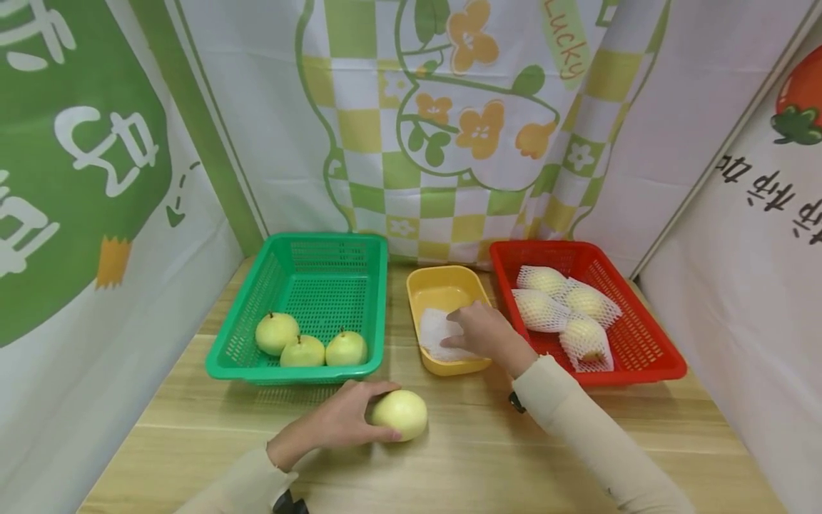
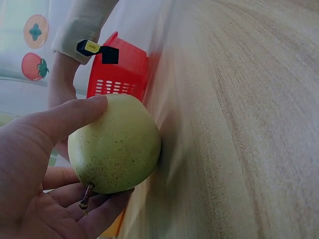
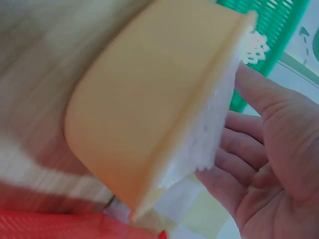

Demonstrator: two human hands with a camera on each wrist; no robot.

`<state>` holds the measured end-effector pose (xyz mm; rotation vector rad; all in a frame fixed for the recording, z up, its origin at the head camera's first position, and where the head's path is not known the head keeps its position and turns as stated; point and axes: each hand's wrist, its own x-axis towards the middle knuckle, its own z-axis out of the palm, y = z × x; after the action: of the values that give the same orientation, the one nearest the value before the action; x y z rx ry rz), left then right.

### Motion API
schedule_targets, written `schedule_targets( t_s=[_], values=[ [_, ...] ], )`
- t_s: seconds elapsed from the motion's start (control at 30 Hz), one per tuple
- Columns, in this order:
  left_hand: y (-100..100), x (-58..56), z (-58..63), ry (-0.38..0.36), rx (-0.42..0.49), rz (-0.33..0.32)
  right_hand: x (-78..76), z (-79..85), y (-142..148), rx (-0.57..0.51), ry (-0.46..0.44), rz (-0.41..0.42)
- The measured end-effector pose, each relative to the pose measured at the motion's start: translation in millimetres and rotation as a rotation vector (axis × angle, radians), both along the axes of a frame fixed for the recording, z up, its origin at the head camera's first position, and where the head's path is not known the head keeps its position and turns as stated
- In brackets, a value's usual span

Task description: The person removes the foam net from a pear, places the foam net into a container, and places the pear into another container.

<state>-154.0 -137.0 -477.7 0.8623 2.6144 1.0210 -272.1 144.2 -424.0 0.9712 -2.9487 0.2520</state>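
Note:
Low over the table in front of the green basket, my left hand grips a pale yellow-green pear. The left wrist view shows the thumb on one side of the pear and fingers on the other, its brown stem toward the palm. My right hand reaches into a yellow plastic bin holding white foam fruit nets. Seen from the right wrist, thumb and fingers are spread apart, right at the nets by the bin's rim.
A green basket on the left holds three bare pears near its front. On the right, a red basket has several pears in white foam nets. Printed curtains close off the back and sides of the wooden table.

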Motion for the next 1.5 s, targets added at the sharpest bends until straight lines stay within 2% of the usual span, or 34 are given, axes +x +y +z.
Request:
schedule_targets(
  t_s=[0.13,0.33,0.57,0.7,0.93,1.2,1.33,1.5],
  values=[
    [0.9,-0.3,-0.2,-0.004,-0.009,-0.003,-1.9,-8.9,-4.4,0.066,-0.071,-0.006],
    [2.9,-1.2,-0.4,-0.002,-0.006,-0.009,-7.3,-10.9,-4.4,0.129,-0.110,-0.018],
    [3.7,-2.5,-0.2,0.015,-0.008,-0.018,-12.2,-11.4,0.4,0.106,-0.182,0.005],
    [3.5,-2.1,1.2,0.009,-0.018,-0.016,-9.4,-4.7,2.3,0.069,-0.169,0.026],
    [4.1,-1.5,3.9,0.002,-0.044,-0.003,7.9,24.9,6.7,0.001,-0.095,0.078],
    [5.1,-0.6,4.6,0.011,-0.038,-0.018,32.7,62.5,34.8,-0.050,-0.123,0.001],
    [5.2,-0.9,4.2,0.023,-0.026,-0.028,44.5,65.7,55.7,-0.036,-0.130,-0.077],
    [5.5,-1.6,4.7,0.040,-0.020,-0.031,57.8,48.2,82.1,0.008,-0.109,-0.127]
  ],
)
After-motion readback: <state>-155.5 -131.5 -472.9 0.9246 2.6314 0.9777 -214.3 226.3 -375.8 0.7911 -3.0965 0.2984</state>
